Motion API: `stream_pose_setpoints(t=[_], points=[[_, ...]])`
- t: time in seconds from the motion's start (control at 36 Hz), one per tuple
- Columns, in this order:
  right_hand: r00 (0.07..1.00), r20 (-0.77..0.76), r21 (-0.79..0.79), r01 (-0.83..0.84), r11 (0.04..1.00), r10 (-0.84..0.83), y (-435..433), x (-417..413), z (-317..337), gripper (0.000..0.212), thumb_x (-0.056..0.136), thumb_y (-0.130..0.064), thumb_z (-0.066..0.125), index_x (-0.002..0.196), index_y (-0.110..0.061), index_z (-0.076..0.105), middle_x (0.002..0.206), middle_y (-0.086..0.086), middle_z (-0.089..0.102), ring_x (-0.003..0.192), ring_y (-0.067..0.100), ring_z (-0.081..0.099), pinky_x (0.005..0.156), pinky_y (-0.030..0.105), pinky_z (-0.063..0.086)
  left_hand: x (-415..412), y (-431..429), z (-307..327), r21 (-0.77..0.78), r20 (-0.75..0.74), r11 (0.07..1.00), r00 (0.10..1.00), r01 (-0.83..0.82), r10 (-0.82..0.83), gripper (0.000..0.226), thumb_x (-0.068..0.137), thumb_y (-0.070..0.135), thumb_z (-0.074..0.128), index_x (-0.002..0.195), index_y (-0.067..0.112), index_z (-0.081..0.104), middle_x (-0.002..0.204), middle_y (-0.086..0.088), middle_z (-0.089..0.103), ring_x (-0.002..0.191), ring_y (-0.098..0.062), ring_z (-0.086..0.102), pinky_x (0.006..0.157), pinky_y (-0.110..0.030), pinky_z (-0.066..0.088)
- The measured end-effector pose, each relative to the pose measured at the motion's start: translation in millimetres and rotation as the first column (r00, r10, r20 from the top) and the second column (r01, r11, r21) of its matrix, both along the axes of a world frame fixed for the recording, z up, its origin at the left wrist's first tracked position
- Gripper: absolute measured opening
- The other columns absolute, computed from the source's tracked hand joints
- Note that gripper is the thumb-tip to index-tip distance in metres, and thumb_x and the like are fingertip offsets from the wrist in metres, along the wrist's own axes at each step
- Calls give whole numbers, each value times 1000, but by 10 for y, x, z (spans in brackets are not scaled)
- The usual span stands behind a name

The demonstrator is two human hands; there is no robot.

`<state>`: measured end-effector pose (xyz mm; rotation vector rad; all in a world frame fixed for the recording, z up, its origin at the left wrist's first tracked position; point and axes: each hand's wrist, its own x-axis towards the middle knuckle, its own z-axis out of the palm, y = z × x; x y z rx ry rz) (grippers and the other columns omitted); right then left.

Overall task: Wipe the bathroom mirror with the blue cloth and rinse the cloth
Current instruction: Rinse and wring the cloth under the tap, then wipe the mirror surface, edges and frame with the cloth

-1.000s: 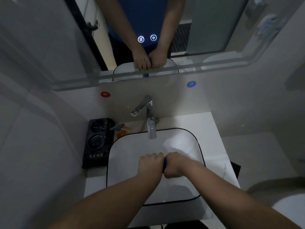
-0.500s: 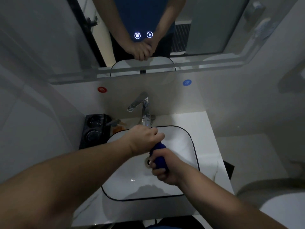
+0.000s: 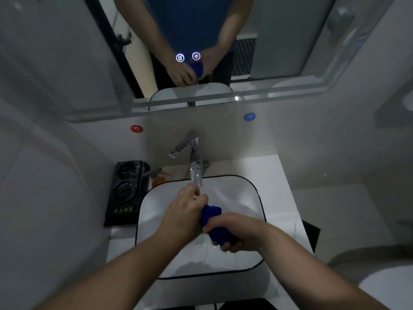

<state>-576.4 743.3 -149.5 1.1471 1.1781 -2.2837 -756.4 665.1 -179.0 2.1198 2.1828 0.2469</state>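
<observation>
The blue cloth (image 3: pixel 214 222) is bunched into a twisted roll over the white sink basin (image 3: pixel 241 195). My left hand (image 3: pixel 185 213) grips its upper end, just below the chrome faucet (image 3: pixel 194 153). My right hand (image 3: pixel 232 231) grips its lower end. Water drops lie in the basin under the cloth. The mirror (image 3: pixel 67 52) hangs on the wall above, showing both hands and the cloth in reflection, with two lit touch icons.
A black tray with round holders (image 3: pixel 126 191) stands left of the sink, an orange item (image 3: pixel 159 179) beside it. Red (image 3: pixel 136 128) and blue (image 3: pixel 249 117) stickers mark the wall. A white toilet (image 3: pixel 388 287) sits at lower right.
Both hands have shifted from side by side to a twisted grip, left hand higher and right hand lower. More of the blue cloth now shows between them.
</observation>
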Motion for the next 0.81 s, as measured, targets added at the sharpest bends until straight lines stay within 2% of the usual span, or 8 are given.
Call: stream_pose_setpoints(t=[0.11, 0.19, 0.33, 0.42, 0.5, 0.64, 0.72, 0.81], points=[[988, -78, -37, 130, 991, -133, 175, 165, 106, 73, 98, -71, 53, 136, -9, 63, 93, 14, 65, 62, 17, 51, 52, 24, 32, 50, -67, 60, -344, 97, 916, 963, -204, 251, 36, 74, 59, 73, 99, 37, 59, 97, 11, 55, 92, -12, 56, 82, -32, 54], [913, -93, -27, 397, 917, -398, 224, 258, 70, 66, 100, -69, 49, 139, -16, 63, 77, 10, 58, 61, 17, 50, 56, 28, 37, 100, -82, 211, -569, 520, 806, 687, -166, 508, 67, 69, 53, 88, 123, 38, 51, 107, 9, 67, 92, -11, 70, 71, -28, 62], [929, -163, 150, 355, 923, -331, 75, 180, 233, 57, 97, -66, 59, 133, -22, 66, 120, 17, 74, 117, 36, 71, 109, 50, 55, 281, -120, 501, -539, 643, 812, 514, -223, 568, 80, 68, 55, 91, 132, 35, 48, 120, 14, 64, 103, -7, 67, 82, -28, 65], [954, -188, 286, 283, 915, -236, 24, 157, 325, 56, 87, -51, 80, 134, -26, 64, 119, 0, 79, 114, 24, 75, 108, 53, 56, 342, -153, 736, -510, 712, 831, 434, -220, 552, 77, 68, 45, 95, 129, 38, 50, 119, 9, 65, 102, -11, 70, 75, -25, 65], [896, -310, 137, 372, 918, -317, 38, 177, 428, 46, 98, -35, 70, 138, -14, 62, 126, 11, 76, 120, 30, 72, 110, 53, 55, 346, -214, 986, -501, 776, 838, 317, -217, 545, 59, 81, 40, 88, 130, 40, 55, 121, 4, 69, 103, -15, 73, 74, -25, 65], [777, -454, -123, 431, 894, -437, 72, 226, 678, 42, 110, -30, 49, 144, -8, 59, 142, 20, 66, 135, 38, 61, 120, 59, 42, 351, -330, 1365, -476, 878, 855, -59, -206, 475, 28, 107, 35, 55, 128, 25, 71, 117, -9, 78, 108, -30, 76, 91, -45, 62], [764, -436, -103, 484, 869, -477, 73, 210, 824, 42, 108, -34, 51, 139, -8, 62, 134, 18, 72, 129, 35, 66, 119, 55, 44, 429, -361, 1448, -465, 878, 843, -18, -272, 478, 35, 112, 35, 45, 117, 20, 77, 113, -12, 78, 109, -36, 73, 97, -51, 57], [844, -357, 178, 481, 858, -399, 65, 194, 988, 41, 99, -48, 59, 120, -15, 71, 112, 8, 81, 108, 27, 77, 106, 51, 56, 522, -370, 1500, -461, 843, 800, 91, -385, 529, 34, 112, 31, 46, 108, 19, 78, 101, -8, 80, 99, -29, 75, 95, -52, 61]])
